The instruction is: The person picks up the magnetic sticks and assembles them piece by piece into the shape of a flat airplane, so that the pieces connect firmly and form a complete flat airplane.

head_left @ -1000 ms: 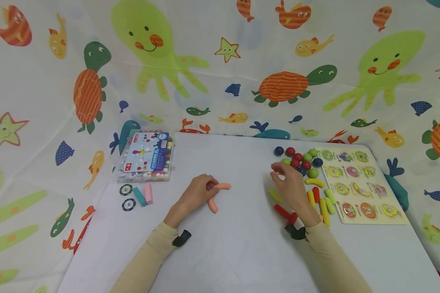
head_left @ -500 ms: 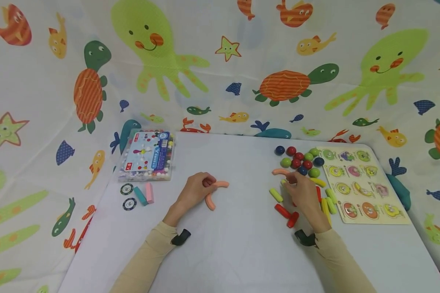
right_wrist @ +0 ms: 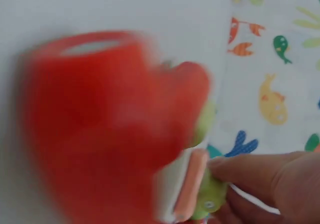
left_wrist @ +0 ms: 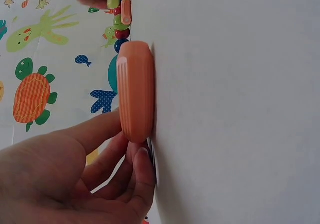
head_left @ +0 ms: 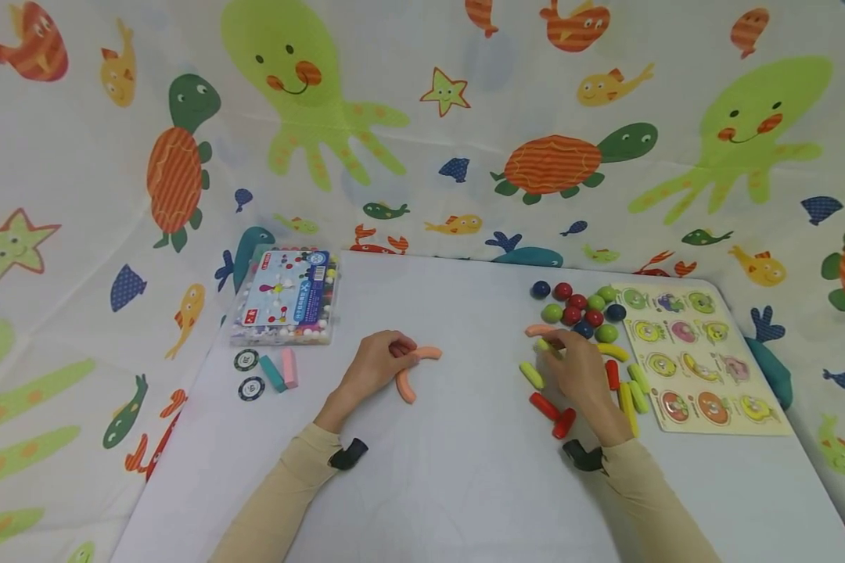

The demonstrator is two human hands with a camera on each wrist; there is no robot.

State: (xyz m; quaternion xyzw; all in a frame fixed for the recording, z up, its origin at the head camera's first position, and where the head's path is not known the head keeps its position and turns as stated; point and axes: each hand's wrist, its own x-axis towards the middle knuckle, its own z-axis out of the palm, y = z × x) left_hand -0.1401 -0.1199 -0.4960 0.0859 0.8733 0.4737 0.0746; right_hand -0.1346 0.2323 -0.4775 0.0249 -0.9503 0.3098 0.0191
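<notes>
My left hand (head_left: 379,363) pinches the near end of an orange curved stick (head_left: 430,353) low over the white table. A second orange curved stick (head_left: 405,387) lies just below those fingers; one ribbed orange stick (left_wrist: 135,91) hides part of the fingertips in the left wrist view. At the right, my right hand (head_left: 583,375) holds a short light green stick (head_left: 543,344) between thumb and fingers. Its end, with a small hole, shows as a green piece (right_wrist: 210,196) in the right wrist view. Another orange curved stick (head_left: 537,330) lies beside it.
Red, green and dark blue balls (head_left: 570,314) cluster behind the right hand. Red sticks (head_left: 544,405), a green stick (head_left: 531,375) and yellow sticks (head_left: 627,408) surround it. A fruit puzzle board (head_left: 704,360) lies right; a kit box (head_left: 285,297), chips (head_left: 250,389) and blocks (head_left: 290,367) lie left.
My right hand has shifted right and toward me from near the balls, and its fingers have closed on the green stick. An orange curved stick now shows beyond them. My left hand stays nearly still.
</notes>
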